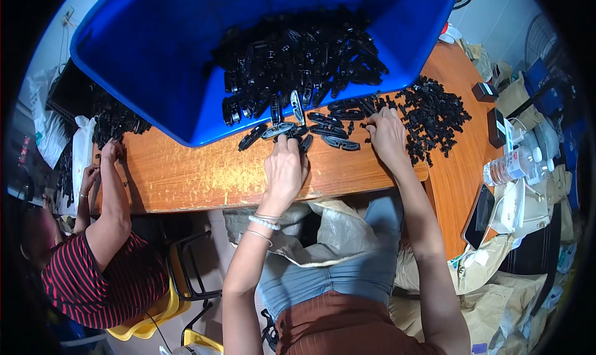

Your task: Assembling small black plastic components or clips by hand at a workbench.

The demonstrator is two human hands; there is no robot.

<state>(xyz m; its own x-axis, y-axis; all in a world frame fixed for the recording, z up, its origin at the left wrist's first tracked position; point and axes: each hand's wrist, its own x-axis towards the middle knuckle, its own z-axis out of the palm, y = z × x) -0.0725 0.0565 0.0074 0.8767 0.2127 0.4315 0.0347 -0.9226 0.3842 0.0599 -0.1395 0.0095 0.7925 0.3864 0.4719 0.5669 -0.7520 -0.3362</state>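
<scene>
At the front rim of a tipped blue plastic bin, my left hand has its fingers closed over a glossy black oval plastic part, partly hidden beneath them. Similar long black plastic parts lie loose on the wooden table just right of these fingers. My right hand reaches to the left edge of a heap of small black plastic pieces. Its fingers are bent together, and their tips hide whatever is between them. Inside the bin lies a large pile of the long black parts.
A co-worker in a striped shirt handles another black heap at the left end of the table. On the right are a phone, a clear plastic bottle and small black boxes. An open sack covers my lap.
</scene>
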